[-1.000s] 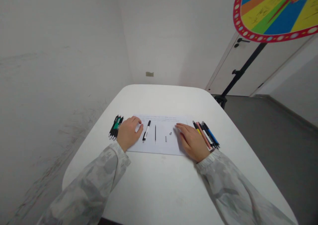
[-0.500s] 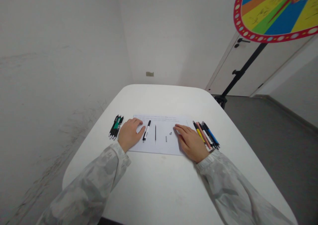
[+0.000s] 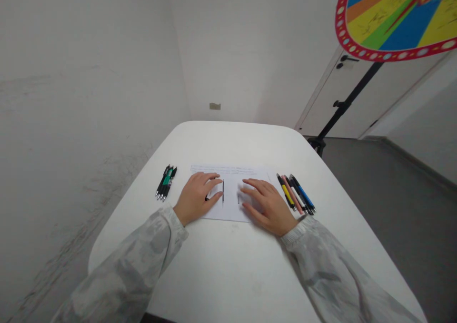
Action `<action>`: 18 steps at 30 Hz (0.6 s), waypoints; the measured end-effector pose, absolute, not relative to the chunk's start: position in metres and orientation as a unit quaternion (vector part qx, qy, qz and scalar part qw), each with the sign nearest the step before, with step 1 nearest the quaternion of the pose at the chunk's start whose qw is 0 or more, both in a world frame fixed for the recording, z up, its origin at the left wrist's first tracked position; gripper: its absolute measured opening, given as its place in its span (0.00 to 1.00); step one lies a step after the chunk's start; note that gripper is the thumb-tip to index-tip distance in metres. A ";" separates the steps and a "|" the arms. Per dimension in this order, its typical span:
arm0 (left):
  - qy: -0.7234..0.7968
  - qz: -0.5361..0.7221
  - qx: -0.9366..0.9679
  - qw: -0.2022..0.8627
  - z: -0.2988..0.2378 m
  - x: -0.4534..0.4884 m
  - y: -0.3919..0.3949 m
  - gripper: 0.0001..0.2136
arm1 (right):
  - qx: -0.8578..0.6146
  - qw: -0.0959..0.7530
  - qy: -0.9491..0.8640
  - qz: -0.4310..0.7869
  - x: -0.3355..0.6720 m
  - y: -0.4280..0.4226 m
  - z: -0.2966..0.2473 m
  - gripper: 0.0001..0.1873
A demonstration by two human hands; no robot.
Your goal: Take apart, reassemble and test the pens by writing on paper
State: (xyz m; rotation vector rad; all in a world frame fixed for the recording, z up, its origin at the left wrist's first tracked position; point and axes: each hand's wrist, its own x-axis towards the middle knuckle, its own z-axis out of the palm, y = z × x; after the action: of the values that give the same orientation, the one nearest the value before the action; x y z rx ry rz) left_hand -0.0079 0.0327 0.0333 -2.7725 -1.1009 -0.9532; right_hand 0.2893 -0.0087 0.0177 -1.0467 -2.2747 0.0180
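Note:
My left hand (image 3: 198,198) is over the left part of a printed paper sheet (image 3: 228,214), its thumb and fingers apart. It covers most of a black-and-white pen body (image 3: 206,199), of which only a small dark part shows. Just beyond its fingertips lies a thin black pen refill (image 3: 223,191), upright in the view along the paper. My right hand (image 3: 267,205) hovers or rests at the paper's right side with fingers spread, holding nothing visible. Beside its fingertips is a small thin grey piece (image 3: 238,198), possibly a spring. A small dark part seen earlier is hidden under the right fingers.
Several black and green pens (image 3: 166,182) lie left of the paper on the white table (image 3: 228,144). Several pens in yellow, pink, white and blue (image 3: 296,193) lie by my right wrist. A colourful wheel (image 3: 396,23) on a black stand is at the upper right.
My left hand has moved right, over the pen body and up to the refill. The right hand's fingers have spread and shifted slightly left, over the small dark part.

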 end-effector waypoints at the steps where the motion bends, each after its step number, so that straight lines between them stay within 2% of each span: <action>1: -0.338 -0.290 -0.895 -0.001 0.033 -0.007 0.032 0.14 | -0.391 0.301 -0.870 0.007 0.288 -0.009 0.017 0.19; 8: -0.327 -0.238 -0.914 -0.024 0.028 -0.007 0.033 0.17 | -0.387 0.273 -0.880 0.020 0.288 -0.008 0.013 0.16; 14: -0.322 -0.213 -0.922 -0.029 0.030 -0.004 0.032 0.15 | -0.389 0.268 -0.881 0.020 0.287 -0.008 0.013 0.20; 18: -0.318 -0.213 -0.923 -0.032 0.032 -0.003 0.031 0.13 | -0.387 0.268 -0.882 0.020 0.285 -0.008 0.014 0.16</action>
State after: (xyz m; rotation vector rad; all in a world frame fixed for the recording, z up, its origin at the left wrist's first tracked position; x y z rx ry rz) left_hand -0.0033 0.0312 0.0318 -2.9620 -1.0197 -0.6834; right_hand 0.2854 -0.0081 0.0138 -1.0444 -2.3800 0.0545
